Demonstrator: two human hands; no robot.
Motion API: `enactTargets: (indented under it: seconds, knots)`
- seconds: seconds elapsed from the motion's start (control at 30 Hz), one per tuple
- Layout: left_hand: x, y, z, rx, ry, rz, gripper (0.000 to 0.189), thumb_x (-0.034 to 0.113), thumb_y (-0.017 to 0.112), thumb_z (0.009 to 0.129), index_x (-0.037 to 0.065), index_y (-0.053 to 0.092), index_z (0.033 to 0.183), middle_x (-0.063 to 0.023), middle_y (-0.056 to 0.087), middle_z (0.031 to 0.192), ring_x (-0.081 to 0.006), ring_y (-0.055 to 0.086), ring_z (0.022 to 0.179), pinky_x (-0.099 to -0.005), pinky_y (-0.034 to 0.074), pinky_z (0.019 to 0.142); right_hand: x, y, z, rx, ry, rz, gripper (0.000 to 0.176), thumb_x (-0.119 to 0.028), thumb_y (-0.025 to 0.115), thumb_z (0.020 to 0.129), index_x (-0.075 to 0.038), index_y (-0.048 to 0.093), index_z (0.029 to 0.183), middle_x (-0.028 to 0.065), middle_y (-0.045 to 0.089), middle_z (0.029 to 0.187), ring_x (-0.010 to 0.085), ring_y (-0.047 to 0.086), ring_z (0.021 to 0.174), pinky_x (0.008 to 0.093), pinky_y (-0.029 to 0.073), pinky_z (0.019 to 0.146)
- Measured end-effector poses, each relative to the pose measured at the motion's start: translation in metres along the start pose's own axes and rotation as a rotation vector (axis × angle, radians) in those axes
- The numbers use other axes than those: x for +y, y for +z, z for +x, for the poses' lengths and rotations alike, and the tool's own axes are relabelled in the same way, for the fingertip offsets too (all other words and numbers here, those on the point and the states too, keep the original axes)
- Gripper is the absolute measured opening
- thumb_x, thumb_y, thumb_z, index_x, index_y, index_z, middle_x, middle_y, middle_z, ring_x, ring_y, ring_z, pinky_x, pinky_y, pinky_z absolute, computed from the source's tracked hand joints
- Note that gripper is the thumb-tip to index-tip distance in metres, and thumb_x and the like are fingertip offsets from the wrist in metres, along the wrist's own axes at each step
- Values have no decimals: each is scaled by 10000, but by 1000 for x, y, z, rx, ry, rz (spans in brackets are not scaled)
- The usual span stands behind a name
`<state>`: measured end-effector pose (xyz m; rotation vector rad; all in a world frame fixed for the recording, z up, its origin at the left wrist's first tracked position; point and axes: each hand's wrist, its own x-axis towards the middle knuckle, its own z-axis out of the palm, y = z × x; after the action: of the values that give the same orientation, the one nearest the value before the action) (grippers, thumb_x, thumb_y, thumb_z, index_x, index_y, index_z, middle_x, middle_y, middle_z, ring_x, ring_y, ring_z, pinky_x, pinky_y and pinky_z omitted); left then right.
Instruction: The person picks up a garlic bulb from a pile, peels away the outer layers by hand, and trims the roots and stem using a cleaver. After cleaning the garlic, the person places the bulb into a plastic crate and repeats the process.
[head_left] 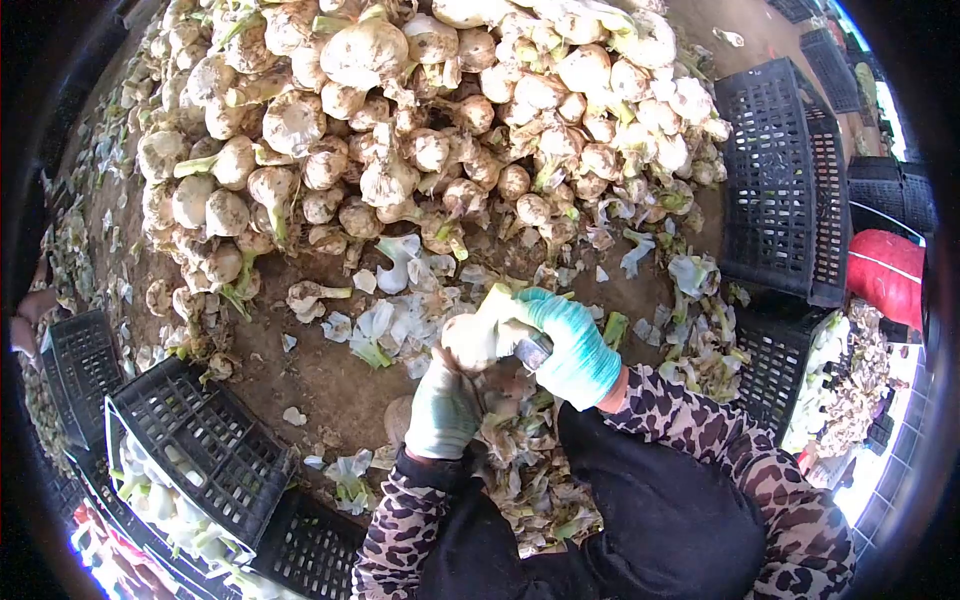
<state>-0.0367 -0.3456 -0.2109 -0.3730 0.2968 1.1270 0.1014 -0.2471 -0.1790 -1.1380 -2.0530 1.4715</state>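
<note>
A whitish garlic bulb (pixel 468 342) with a thick pale green stem (pixel 495 302) is held between my two gloved hands. My left hand (pixel 443 410), in a pale glove, grips the bulb from below. My right hand (pixel 570 345), in a turquoise glove, is closed around a small dark tool (pixel 533 352) beside the bulb; the tool's working edge is hard to make out. Peeled skins (pixel 400 320) lie on the soil just beyond my hands, and more dry leaf scraps (pixel 525 460) are heaped between my legs.
A large pile of soil-covered bulbs (pixel 390 150) rises ahead. Black crates (pixel 770 180) stand at the right, near a red bundle (pixel 885 278). At the lower left, a tilted black crate (pixel 205 450) stands by pale bulbs (pixel 160 500). Part of another person's hand (pixel 38 303) shows at the far left.
</note>
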Motion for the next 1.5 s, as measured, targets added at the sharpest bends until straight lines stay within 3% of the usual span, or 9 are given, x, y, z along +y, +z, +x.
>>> enactTargets:
  seconds: [0.1,0.23,0.6,0.63,0.87,0.93,1.07,1.33,1.5]
  knots:
    - [-16,16,4,371,898,1221,546,285,585,794,-9,354,1192,-142,488,1091,-251,558,903,-326,520,633,5,1,-4,-7,130,-71,213,-70,529,753,-12,549,958,145,583,808,266,565,699,326,441,639]
    - [7,11,-4,208,419,335,501,316,519,837,-8,363,1186,-128,491,1100,-247,543,933,-347,495,730,-20,-5,-1,-71,190,144,264,-131,585,761,26,560,971,154,612,815,219,593,742,293,457,660]
    - [-1,18,-8,322,417,528,680,112,720,656,-60,350,1201,-144,520,1059,-224,557,898,-294,504,669,10,-23,-10,-25,12,-241,180,-95,580,739,8,584,887,163,596,732,286,575,638,334,451,571]
    - [-3,12,-6,309,493,606,645,121,724,650,-49,379,1168,-145,538,1023,-230,573,851,-294,508,632,24,-23,-6,67,293,244,184,-72,590,700,8,585,866,179,591,741,293,582,653,348,456,577]
    - [4,11,-18,218,304,507,667,183,751,624,-19,393,1149,-162,528,1047,-230,574,850,-279,505,646,7,-54,-3,66,-210,-533,492,-22,605,708,-45,455,1175,168,475,1173,268,500,1026,339,451,836]
    - [3,19,-15,223,321,530,716,212,759,615,-19,372,1172,-155,524,1057,-224,567,870,-276,500,649,-11,-43,-7,-150,219,344,412,-126,646,723,-38,509,1102,142,533,1086,239,559,897,348,481,759]
    - [-1,14,-6,185,504,785,809,279,776,591,-31,348,1202,-136,507,1096,-193,545,919,-270,477,694,-6,-15,-13,-203,40,-197,205,-173,671,673,-42,582,804,125,503,643,278,516,577,340,400,516]
    - [6,15,-7,353,579,521,536,276,653,743,-70,441,1093,-145,581,952,-240,576,871,-346,456,802,30,-16,-11,26,83,-172,79,-107,566,714,-30,552,700,133,576,643,279,581,580,340,444,497]
    - [14,13,-13,146,502,430,548,274,628,753,-84,437,1121,-188,502,1113,-268,528,980,-362,441,834,25,-29,-12,-119,45,-373,411,-127,647,693,-47,530,1079,145,596,901,237,592,821,308,476,715]
